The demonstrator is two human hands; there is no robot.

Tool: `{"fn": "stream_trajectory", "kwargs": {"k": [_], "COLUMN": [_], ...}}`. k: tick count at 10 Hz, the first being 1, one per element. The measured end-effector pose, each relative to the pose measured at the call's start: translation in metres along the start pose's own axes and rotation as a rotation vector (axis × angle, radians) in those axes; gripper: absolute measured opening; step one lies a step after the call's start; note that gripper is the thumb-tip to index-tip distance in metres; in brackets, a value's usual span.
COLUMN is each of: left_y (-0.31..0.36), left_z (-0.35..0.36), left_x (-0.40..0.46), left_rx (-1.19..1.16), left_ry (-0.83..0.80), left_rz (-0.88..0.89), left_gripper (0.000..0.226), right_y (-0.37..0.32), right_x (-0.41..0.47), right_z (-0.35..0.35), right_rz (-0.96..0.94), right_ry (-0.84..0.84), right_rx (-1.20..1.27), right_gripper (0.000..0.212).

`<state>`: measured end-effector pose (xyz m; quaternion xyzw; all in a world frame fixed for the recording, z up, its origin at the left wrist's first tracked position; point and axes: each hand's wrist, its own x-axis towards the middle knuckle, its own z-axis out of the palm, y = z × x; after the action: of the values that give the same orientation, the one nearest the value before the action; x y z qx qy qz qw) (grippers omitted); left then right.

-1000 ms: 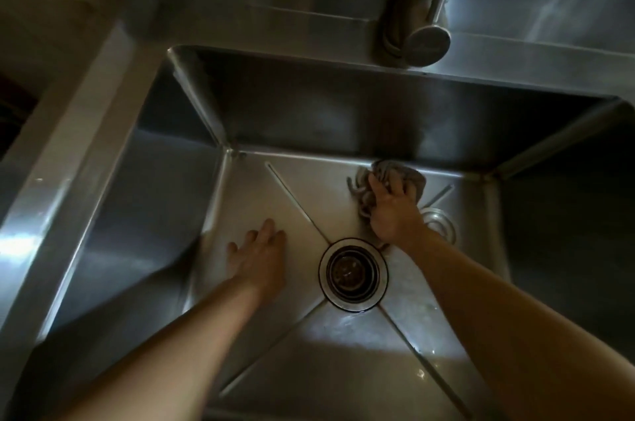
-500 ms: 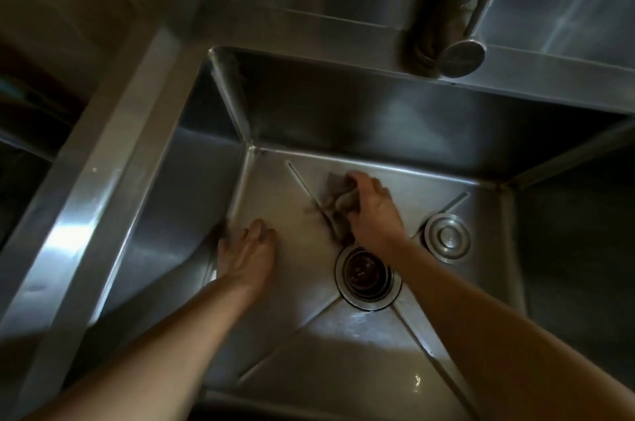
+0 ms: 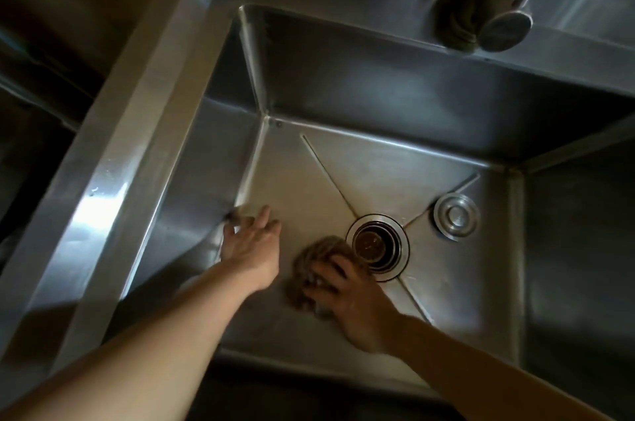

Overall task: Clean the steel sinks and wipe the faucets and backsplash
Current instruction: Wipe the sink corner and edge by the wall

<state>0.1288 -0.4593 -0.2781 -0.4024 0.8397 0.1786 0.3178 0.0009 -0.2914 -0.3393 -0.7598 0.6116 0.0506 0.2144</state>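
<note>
Right hand (image 3: 357,303) holds its grip curled down on the crumpled grey-brown cleaning rag (image 3: 316,266), pressing it onto the floor of the square stainless steel sink basin (image 3: 309,186). Rag sits near-left of the round drain opening (image 3: 378,246), touching its rim, and the right hand is the nearer one to the drain. Left hand (image 3: 252,248) lies flat, fingers spread and holding nothing, braced by the left wall. Loose round steel drain stopper (image 3: 456,216) lies right of the drain. Versus a second ago: the rag has swept from the far wall, across the crease, to the near-left. Unwiped floor lies right of the drain, I judge.
</note>
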Motion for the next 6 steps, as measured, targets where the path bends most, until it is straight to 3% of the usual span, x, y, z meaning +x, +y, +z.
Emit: {"fn": "stream_trajectory", "kwargs": {"k": [1,2,4,5,6], "left_y": [0.000,-0.003,-0.012,-0.013,-0.012], "left_z": [0.004,-0.002,-0.002,0.002,0.004], "left_x": [-0.006,-0.001,0.000,-0.005,-0.011], "left_rx": [-0.006,-0.095,-0.328,-0.349,-0.362], "left_ry": [0.012,0.079,0.125,0.130,0.151], "left_rz": [0.001,-0.020,-0.080,-0.108,-0.119], "left_gripper": [0.062,0.063,0.051,0.058,0.062], "right_y": [-0.006,0.025,0.071,0.062,0.031], "right_x": [-0.020,0.011,0.109,0.124,0.097], "right_z": [-0.004,-0.023,-0.068,-0.071,-0.053], "right_rz": [-0.205,-0.210,0.291,0.332,0.223], "right_ry": [-0.052,0.028,0.082,0.074,-0.013], "right_rx": [0.033,-0.076,0.088,0.110,0.082], "right_gripper": [0.049,0.037,0.064,0.064,0.067]}}
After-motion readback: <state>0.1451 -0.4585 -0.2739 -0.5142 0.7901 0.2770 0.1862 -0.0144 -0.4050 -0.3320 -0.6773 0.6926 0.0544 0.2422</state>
